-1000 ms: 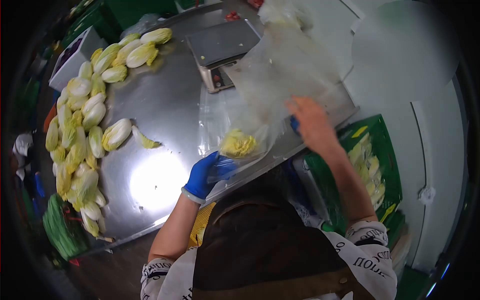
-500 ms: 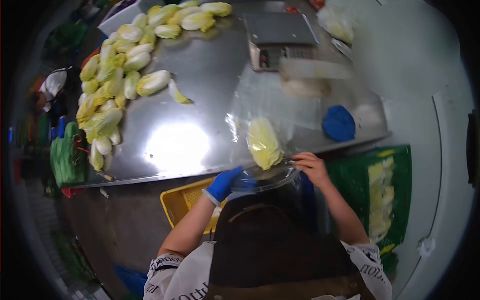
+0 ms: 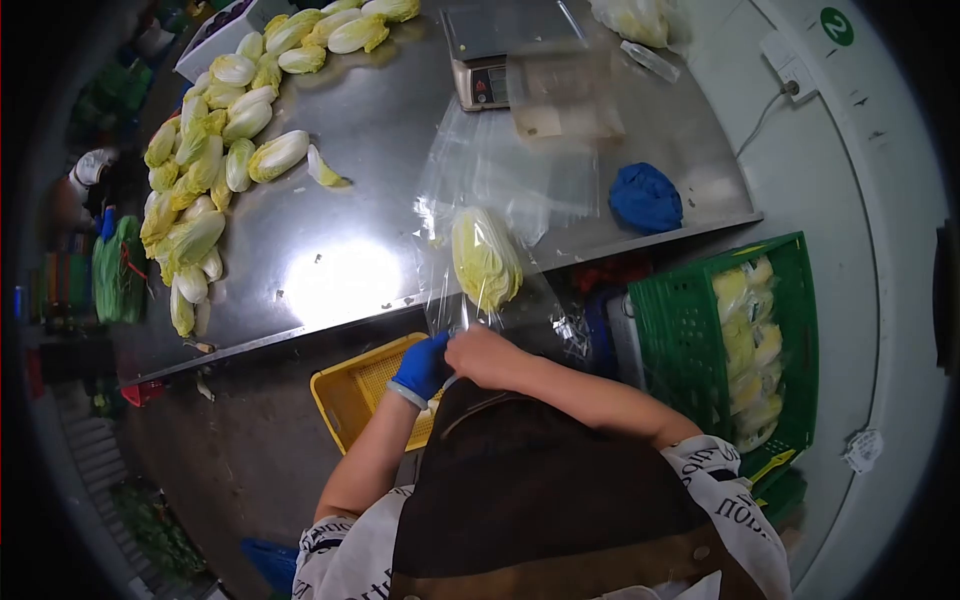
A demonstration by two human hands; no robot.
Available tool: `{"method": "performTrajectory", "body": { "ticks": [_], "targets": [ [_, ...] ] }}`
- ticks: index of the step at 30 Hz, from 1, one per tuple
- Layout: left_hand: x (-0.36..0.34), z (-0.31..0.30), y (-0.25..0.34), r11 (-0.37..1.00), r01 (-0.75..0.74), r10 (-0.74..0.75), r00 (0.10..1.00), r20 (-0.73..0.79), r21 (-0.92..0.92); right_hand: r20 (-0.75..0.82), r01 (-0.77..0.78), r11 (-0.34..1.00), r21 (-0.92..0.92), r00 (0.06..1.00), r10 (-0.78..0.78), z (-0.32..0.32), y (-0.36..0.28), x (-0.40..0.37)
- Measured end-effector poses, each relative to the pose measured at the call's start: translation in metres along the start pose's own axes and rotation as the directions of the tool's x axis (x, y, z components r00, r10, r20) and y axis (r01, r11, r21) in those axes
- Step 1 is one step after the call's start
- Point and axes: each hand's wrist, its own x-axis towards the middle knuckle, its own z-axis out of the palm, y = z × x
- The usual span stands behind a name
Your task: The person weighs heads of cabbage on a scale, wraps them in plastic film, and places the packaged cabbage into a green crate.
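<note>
A yellow-green napa cabbage (image 3: pixel 485 258) lies inside a clear plastic bag (image 3: pixel 437 290) at the table's front edge. My left hand (image 3: pixel 424 366), in a blue glove, is closed on the bag's near end. Bare and right beside it, my right hand (image 3: pixel 480 355) has its fingers pressed together on the same gathered plastic. Flat clear bags (image 3: pixel 510 170) are spread on the table beyond the cabbage. To their right sits a crumpled blue bundle (image 3: pixel 645 198).
Many cabbages (image 3: pixel 205 160) line the left of the metal table (image 3: pixel 350 240). A scale (image 3: pixel 510 40) stands at the back. Below the edge are a yellow basket (image 3: pixel 335 400) and a green crate (image 3: pixel 675 330) of wrapped cabbages. A person (image 3: pixel 92 170) is at far left.
My right hand has moved left to meet my left hand, and the bag's opening is now gathered between them. The camera view has shifted slightly.
</note>
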Motion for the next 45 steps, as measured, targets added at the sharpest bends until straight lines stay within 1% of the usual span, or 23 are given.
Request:
{"method": "performTrajectory", "body": {
  "ticks": [2, 3, 8, 11, 14, 16, 18, 20, 23, 25, 26, 28, 30, 32, 33, 34, 35, 36, 37, 40, 42, 44, 45],
  "targets": [
    [0.010, -0.002, -0.015, 0.661, 0.294, -0.353, 0.934, 0.059, -0.690, -0.085, 0.059, 0.991, 0.124, 0.995, -0.049, -0.005, -0.002, -0.020],
    [0.006, 0.002, -0.010, 0.613, 0.260, -0.322, 0.945, 0.064, -0.746, -0.105, 0.024, 0.984, 0.174, 0.994, -0.006, -0.005, -0.005, -0.032],
    [-0.010, 0.015, 0.035, 0.575, 0.331, -0.341, 0.928, 0.148, -0.748, -0.334, -0.066, 0.983, 0.173, 0.935, 0.122, -0.018, -0.011, -0.021],
    [-0.007, 0.009, 0.021, 0.524, 0.310, -0.251, 0.946, 0.204, -0.793, -0.102, -0.167, 0.984, 0.061, 0.980, 0.173, -0.002, -0.011, -0.001],
    [-0.008, 0.011, 0.013, 0.494, 0.291, -0.301, 0.941, 0.153, -0.819, -0.125, 0.040, 0.998, -0.044, 0.991, -0.045, -0.002, -0.008, -0.006],
    [-0.008, 0.015, 0.015, 0.556, 0.335, -0.333, 0.928, 0.166, -0.761, -0.144, 0.076, 0.997, -0.017, 0.987, -0.077, -0.002, -0.006, -0.016],
    [-0.008, 0.022, 0.020, 0.857, 0.288, -0.304, 0.952, 0.031, -0.427, -0.154, 0.123, 0.987, 0.102, 0.982, -0.107, -0.015, -0.007, -0.028],
    [-0.005, 0.019, 0.017, 0.576, 0.347, -0.376, 0.916, 0.137, -0.740, -0.244, 0.157, 0.964, 0.215, 0.964, -0.103, -0.036, -0.011, -0.041],
    [-0.008, 0.015, 0.019, 0.601, 0.361, -0.308, 0.928, 0.210, -0.713, -0.005, -0.107, 0.915, 0.390, 0.993, 0.118, -0.040, -0.001, -0.077],
    [-0.011, 0.008, 0.019, 0.616, 0.338, -0.280, 0.938, 0.203, -0.712, -0.095, -0.239, 0.922, 0.306, 0.956, 0.279, -0.028, 0.007, -0.130],
    [-0.012, 0.008, 0.024, 0.669, 0.310, -0.276, 0.948, 0.161, -0.675, 0.060, -0.418, 0.887, 0.197, 0.908, 0.414, -0.012, 0.014, -0.169],
    [-0.014, 0.006, 0.026, 0.768, 0.237, -0.227, 0.969, 0.093, -0.595, 0.592, -0.553, 0.823, -0.132, 0.621, 0.513, 0.057, 0.037, -0.277],
    [-0.020, -0.006, 0.028, 0.691, 0.323, -0.196, 0.945, 0.263, -0.647, 0.830, -0.590, 0.807, -0.006, 0.448, 0.333, 0.095, 0.037, -0.356],
    [-0.026, -0.013, 0.028, 0.513, 0.364, -0.266, 0.928, 0.260, -0.777, 0.627, -0.589, 0.802, 0.097, 0.662, 0.411, 0.099, 0.035, -0.362],
    [-0.025, -0.023, 0.008, 0.802, 0.320, -0.379, 0.925, -0.015, -0.504, 0.355, -0.559, 0.827, -0.058, 0.763, 0.541, 0.061, 0.036, -0.306],
    [-0.019, -0.026, -0.038, 0.990, 0.087, -0.124, 0.921, -0.369, -0.116, 0.047, -0.596, 0.776, -0.205, 0.786, 0.616, 0.021, 0.036, -0.247],
    [-0.025, -0.018, -0.004, 0.944, -0.030, 0.186, 0.871, -0.455, 0.328, -0.274, -0.635, 0.757, -0.156, 0.764, 0.584, -0.022, 0.035, -0.196],
    [-0.028, -0.010, 0.035, 0.693, -0.090, 0.503, 0.772, -0.390, 0.716, -0.337, -0.617, 0.775, -0.141, 0.765, 0.548, -0.035, 0.047, -0.164],
    [-0.022, -0.005, 0.038, 0.578, -0.169, 0.553, 0.800, -0.231, 0.799, -0.324, -0.503, 0.846, -0.174, 0.841, 0.434, -0.042, 0.053, -0.136],
    [-0.019, -0.001, 0.047, 0.238, -0.431, 0.575, 0.785, 0.231, 0.871, -0.230, -0.002, 0.934, -0.358, 0.969, -0.086, -0.041, 0.067, -0.096],
    [-0.017, -0.009, 0.043, 0.248, -0.575, 0.596, 0.725, 0.345, 0.780, -0.265, 0.112, 0.983, -0.148, 0.953, -0.149, -0.045, 0.080, -0.086],
    [-0.019, -0.018, 0.050, 0.620, -0.510, 0.566, 0.817, 0.110, 0.597, -0.271, 0.160, 0.984, 0.078, 0.953, -0.133, -0.040, 0.098, -0.087],
    [-0.017, -0.024, 0.053, 0.765, -0.454, 0.511, 0.859, -0.002, 0.456, -0.347, -0.047, 0.896, 0.441, 0.912, 0.219, -0.033, 0.097, -0.091]
  ]
}}
